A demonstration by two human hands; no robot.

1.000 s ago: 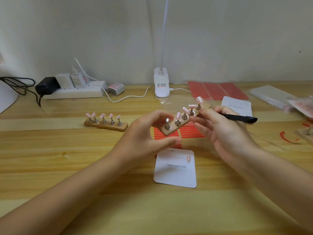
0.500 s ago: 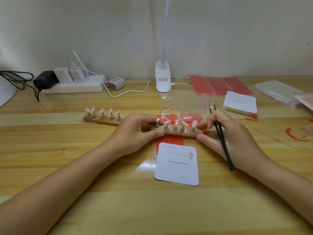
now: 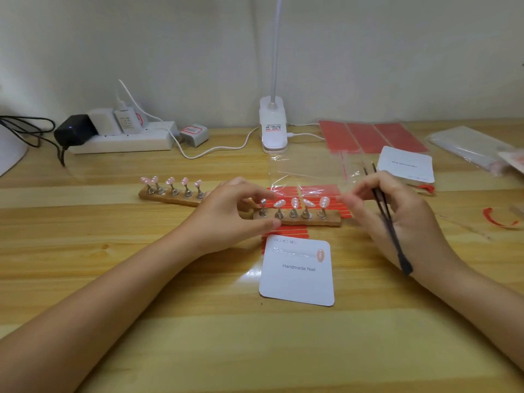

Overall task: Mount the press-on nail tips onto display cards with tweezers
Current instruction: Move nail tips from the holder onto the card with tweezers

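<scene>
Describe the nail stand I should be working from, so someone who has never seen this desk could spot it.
On the wooden desk, look straight in front of the white clip lamp. The near wooden stand lies between the two hands, just behind the white "Handmade Nail" card. Unlike the full far stand, its leftmost peg is bare.

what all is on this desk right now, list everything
near rack: 1, wood, centre, four pale tips, leftmost peg bare
far rack: 1, wood, left of centre, five pink tips
card: 1, white, front centre, one tip mounted
card stack: 1, white, right rear
red sheets: three, rear right
clear bag: 1, centre rear
lamp: 1, white, rear
power strip: 1, white, rear left
tweezers: 1, black, in right hand
left hand: at near rack's left end
right hand: holds tweezers
</scene>
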